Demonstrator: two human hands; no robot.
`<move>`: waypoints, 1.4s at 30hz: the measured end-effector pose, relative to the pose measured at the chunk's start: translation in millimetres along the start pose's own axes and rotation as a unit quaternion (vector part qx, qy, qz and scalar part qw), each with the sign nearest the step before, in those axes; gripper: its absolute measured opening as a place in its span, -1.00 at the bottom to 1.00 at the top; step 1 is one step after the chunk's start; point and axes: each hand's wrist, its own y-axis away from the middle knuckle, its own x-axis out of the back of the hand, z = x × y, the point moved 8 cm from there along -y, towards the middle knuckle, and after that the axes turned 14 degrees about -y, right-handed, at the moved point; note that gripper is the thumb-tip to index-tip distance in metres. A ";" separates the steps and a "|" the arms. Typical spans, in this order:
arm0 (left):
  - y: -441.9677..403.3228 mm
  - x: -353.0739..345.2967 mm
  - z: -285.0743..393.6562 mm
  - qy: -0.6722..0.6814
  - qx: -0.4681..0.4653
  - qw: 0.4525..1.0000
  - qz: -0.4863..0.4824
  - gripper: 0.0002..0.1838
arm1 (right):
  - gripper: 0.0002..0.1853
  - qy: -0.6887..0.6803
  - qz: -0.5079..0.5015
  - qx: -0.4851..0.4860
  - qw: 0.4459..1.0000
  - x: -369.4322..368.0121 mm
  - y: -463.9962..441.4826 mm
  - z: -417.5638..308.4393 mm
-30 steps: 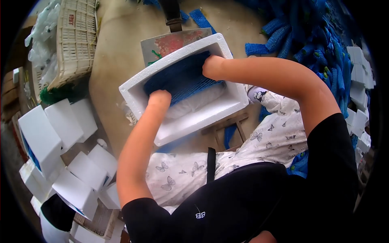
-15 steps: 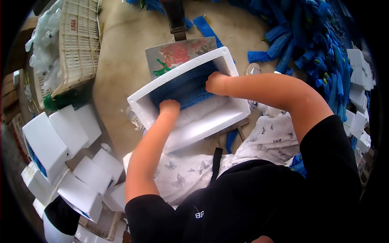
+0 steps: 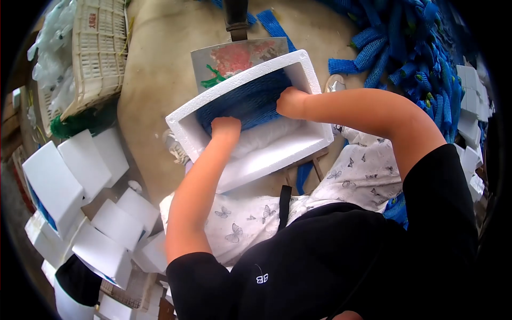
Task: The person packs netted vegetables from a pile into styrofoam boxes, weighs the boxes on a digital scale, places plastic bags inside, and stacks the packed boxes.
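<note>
A white foam box (image 3: 282,165) stands tilted before me, with blue mesh sleeves (image 3: 245,104) along its far side and a clear plastic liner (image 3: 261,140) on the near side. Inside the box, my left hand (image 3: 226,128) is closed on the near left end of the blue mesh. My right hand (image 3: 292,102) is closed at the right end of the same mesh, beside the box wall. Most fingertips are hidden behind the hands, and what the sleeves contain inside the box cannot be made out.
Behind the box is a metal scale plate (image 3: 240,58) with a dark post (image 3: 236,16). Blue-sleeved produce (image 3: 410,64) is heaped at the upper right. White foam boxes (image 3: 53,178) are piled at the left, below a plastic crate (image 3: 101,53). More foam pieces (image 3: 469,88) are at the far right.
Both hands stay on the blue mesh in the box. The view has shifted slightly, and my right hand sits a little higher and further right in it.
</note>
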 end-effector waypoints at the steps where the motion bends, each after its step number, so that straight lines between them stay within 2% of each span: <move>1: -3.0 4.6 3.1 0.001 -0.001 1.000 0.002 -0.84 | -0.87 -0.008 0.023 -0.009 1.000 4.7 3.7 -0.2; 4: -6.1 27.4 11.4 -0.012 0.031 0.999 -0.033 -0.84 | -0.87 -0.052 0.042 -0.061 0.996 19.4 13.1 -6.1; 6: 1.3 71.6 29.9 0.007 0.010 0.998 0.066 -0.82 | -0.87 -0.123 0.046 -0.093 0.987 23.5 37.2 -16.9; 8: 5.2 88.4 44.6 0.185 -0.044 0.952 0.239 -0.70 | -0.76 -0.154 0.058 -0.147 0.975 -3.3 51.2 -23.7; 9: -14.6 70.4 48.1 0.208 -0.058 0.949 0.229 -0.62 | -0.76 -0.157 0.049 -0.147 0.975 -16.4 50.1 -33.2; 11: -18.2 73.7 46.4 0.217 -0.073 0.948 0.221 -0.64 | -0.58 -0.223 0.071 -0.250 0.940 -35.3 46.9 -23.4; 14: -17.0 67.3 47.8 0.232 -0.077 0.947 0.207 -0.67 | -0.47 -0.283 0.043 -0.286 0.914 -46.2 24.7 -19.9; 16: -19.1 73.6 42.2 0.236 -0.078 0.942 0.224 -0.67 | -0.48 -0.276 0.014 -0.315 0.908 -53.3 26.5 -18.3; 18: -15.3 73.2 43.3 0.247 -0.099 0.944 0.197 -0.67 | -0.56 -0.365 0.134 -0.309 0.868 -53.5 38.0 -10.7; 19: -16.9 74.9 44.8 0.249 -0.099 0.942 0.201 -0.67 | -0.56 -0.361 0.134 -0.311 0.869 -50.5 43.4 -7.9; 21: -21.0 70.5 46.7 0.243 -0.091 0.948 0.183 -0.67 | -0.67 -0.454 0.185 -0.274 0.827 -41.1 46.2 -3.8; 26: -19.5 67.8 47.7 0.231 -0.107 0.953 0.166 -0.66 | -0.75 -0.466 0.197 -0.273 0.818 -44.3 45.4 -18.7; 28: -17.9 62.1 51.4 0.229 -0.108 0.956 0.147 -0.66 | -0.79 -0.503 0.234 -0.258 0.791 -41.8 47.5 -19.4; 29: -18.5 60.9 49.7 0.235 -0.104 0.955 0.145 -0.66 | -0.71 -0.455 0.189 -0.230 0.839 -39.6 44.3 -26.3; 30: -20.7 61.5 45.9 0.239 -0.102 0.954 0.146 -0.65 | -0.71 -0.454 0.192 -0.228 0.840 -34.5 41.3 -22.6; 32: -10.3 69.2 35.3 0.219 -0.099 0.960 0.147 -0.63 | -0.61 -0.343 -0.039 -0.249 0.905 -42.4 40.8 -35.3; 33: -4.9 73.6 28.0 0.196 -0.099 0.964 0.150 -0.61 | -0.50 -0.324 -0.082 -0.246 0.910 -36.8 39.6 -36.4; 34: -6.5 71.0 21.6 0.131 -0.106 0.976 0.136 -0.51 | -0.50 -0.322 -0.087 -0.245 0.910 -49.4 32.7 -36.8; 36: -6.8 64.5 8.4 0.165 -0.147 0.962 0.160 -0.51 | -0.51 -0.310 0.060 -0.332 0.889 -68.3 19.0 -28.7; 37: -8.1 63.4 6.5 0.204 -0.156 0.953 0.161 -0.64 | -0.51 -0.312 0.056 -0.327 0.890 -71.0 21.5 -31.0; 39: -14.2 61.8 7.6 0.213 -0.164 0.950 0.158 -0.64 | -0.69 -0.518 0.223 -0.334 0.755 -62.8 49.0 -10.9; 40: -14.7 61.4 9.8 0.222 -0.173 0.947 0.153 -0.65 | -0.69 -0.518 0.219 -0.330 0.758 -59.7 48.8 -8.5; 42: -15.8 59.8 11.5 0.225 -0.174 0.948 0.142 -0.64 | -0.84 -0.584 0.215 -0.324 0.713 -59.5 48.7 -11.4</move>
